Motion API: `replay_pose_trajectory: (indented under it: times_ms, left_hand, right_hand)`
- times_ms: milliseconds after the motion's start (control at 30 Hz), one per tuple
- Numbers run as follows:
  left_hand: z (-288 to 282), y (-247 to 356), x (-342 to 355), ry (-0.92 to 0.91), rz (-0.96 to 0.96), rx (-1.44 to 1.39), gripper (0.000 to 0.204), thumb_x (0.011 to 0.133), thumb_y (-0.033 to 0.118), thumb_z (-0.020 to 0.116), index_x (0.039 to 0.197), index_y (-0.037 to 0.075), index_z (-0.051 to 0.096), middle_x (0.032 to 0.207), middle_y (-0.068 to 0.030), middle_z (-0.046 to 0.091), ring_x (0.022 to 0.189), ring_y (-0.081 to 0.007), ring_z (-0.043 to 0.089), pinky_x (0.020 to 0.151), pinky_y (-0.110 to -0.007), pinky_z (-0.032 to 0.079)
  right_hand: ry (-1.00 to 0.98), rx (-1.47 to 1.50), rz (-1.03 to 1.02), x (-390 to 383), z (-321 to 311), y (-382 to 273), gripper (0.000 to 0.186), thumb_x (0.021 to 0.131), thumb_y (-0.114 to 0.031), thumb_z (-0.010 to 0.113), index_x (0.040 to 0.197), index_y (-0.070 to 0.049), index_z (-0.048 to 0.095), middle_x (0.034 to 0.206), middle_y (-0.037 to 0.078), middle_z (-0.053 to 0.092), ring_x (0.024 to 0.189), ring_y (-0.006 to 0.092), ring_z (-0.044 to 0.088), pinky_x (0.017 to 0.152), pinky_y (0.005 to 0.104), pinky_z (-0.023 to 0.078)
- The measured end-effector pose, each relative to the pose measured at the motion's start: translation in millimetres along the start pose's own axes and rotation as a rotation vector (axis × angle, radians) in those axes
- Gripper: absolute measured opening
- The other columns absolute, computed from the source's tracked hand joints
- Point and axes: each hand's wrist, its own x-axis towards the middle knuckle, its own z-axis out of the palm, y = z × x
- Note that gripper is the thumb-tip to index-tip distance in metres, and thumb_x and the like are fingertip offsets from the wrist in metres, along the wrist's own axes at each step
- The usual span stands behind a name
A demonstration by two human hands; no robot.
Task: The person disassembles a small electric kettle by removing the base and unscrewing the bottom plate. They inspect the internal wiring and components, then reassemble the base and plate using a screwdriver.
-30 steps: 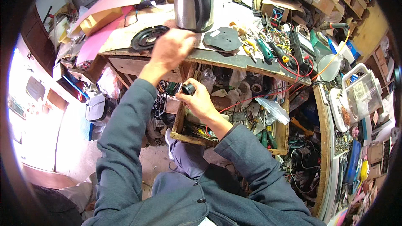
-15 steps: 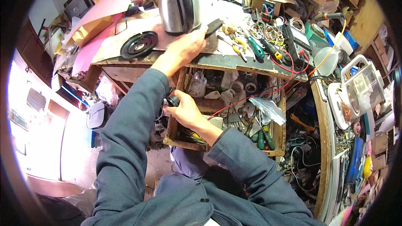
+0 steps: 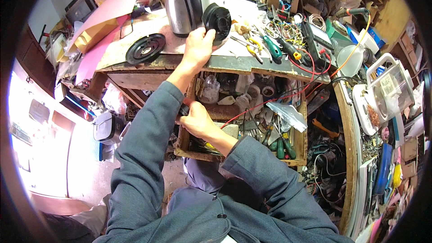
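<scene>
My left hand [image 3: 198, 50] reaches over the worktable and grips a round black plastic part [image 3: 218, 23]; its hollow, ridged side faces me. Right behind it stands a silver and black electric kettle [image 3: 180, 6]. A flat black ring-shaped disc [image 3: 145, 49] lies on the table to the left of that hand. Below the table edge, beside my left sleeve, my right hand [image 3: 196, 119] is closed around a dark, rounded object [image 3: 184, 110]. Most of this object is hidden behind the sleeve, so its kind does not show.
Beneath the tabletop, an open wooden drawer [image 3: 240, 158] holds green-handled screwdrivers [image 3: 281, 148] and small parts. Pliers [image 3: 254, 50], red wires [image 3: 310, 69] and a meter [image 3: 315, 42] crowd the right of the table. A clear container [image 3: 389, 94] stands far right.
The round black part in my left hand has turned from edge-on to showing its hollow side, and sits slightly higher. My right hand stays near its place, its object now more hidden by the left sleeve.
</scene>
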Motion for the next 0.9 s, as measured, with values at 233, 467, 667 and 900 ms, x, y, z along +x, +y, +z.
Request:
replay_pose_trajectory:
  times_ms: [233, 467, 667, 900]
  left_hand:
    - [-2.7, 23.4, -5.5, -0.134, -0.156, -0.224, 0.022, 0.104, 0.015, 0.057, 0.104, -0.005, 0.064, 0.101, -0.0144, 0.071, 0.087, -0.0215, 0.073, 0.081, -0.035, 0.064]
    - [-42.5, 1.3, 10.1, -0.07, -0.223, -0.291, 0.021, 0.105, 0.016, 0.055, 0.104, -0.003, 0.064, 0.098, -0.0129, 0.071, 0.086, -0.0213, 0.073, 0.081, -0.037, 0.065]
    - [-73.7, 0.5, 21.1, -0.08, -0.224, -0.159, 0.023, 0.105, 0.015, 0.053, 0.111, -0.004, 0.065, 0.106, -0.0157, 0.073, 0.091, -0.0215, 0.074, 0.082, -0.034, 0.064]
    - [-58.9, 18.7, 16.3, -0.161, -0.306, -0.416, 0.02, 0.104, 0.011, 0.051, 0.106, -0.006, 0.061, 0.103, -0.016, 0.07, 0.088, -0.0248, 0.073, 0.079, -0.043, 0.067]
  right_hand:
    - [0.067, -0.094, -0.12, -2.7, -0.5, 3.5, 0.04, 0.077, -0.012, 0.077, 0.113, 0.002, 0.065, 0.089, 0.012, 0.07, 0.077, 0.0175, 0.066, 0.074, 0.034, 0.053]
    - [0.021, -0.096, -0.077, -6.0, -2.4, -2.7, 0.035, 0.076, -0.017, 0.078, 0.102, 0.001, 0.062, 0.084, 0.016, 0.063, 0.081, 0.0243, 0.064, 0.076, 0.0395, 0.05]
    - [-0.018, -0.114, -0.062, -7.0, -2.7, -6.8, 0.039, 0.074, -0.018, 0.076, 0.106, 0.001, 0.064, 0.093, 0.022, 0.068, 0.088, 0.0333, 0.067, 0.081, 0.0423, 0.051]
    - [-0.066, -0.066, -0.046, -7.1, 1.5, -7.6, 0.038, 0.074, -0.017, 0.075, 0.106, 0.0, 0.065, 0.094, 0.022, 0.069, 0.091, 0.0333, 0.068, 0.082, 0.0421, 0.051]
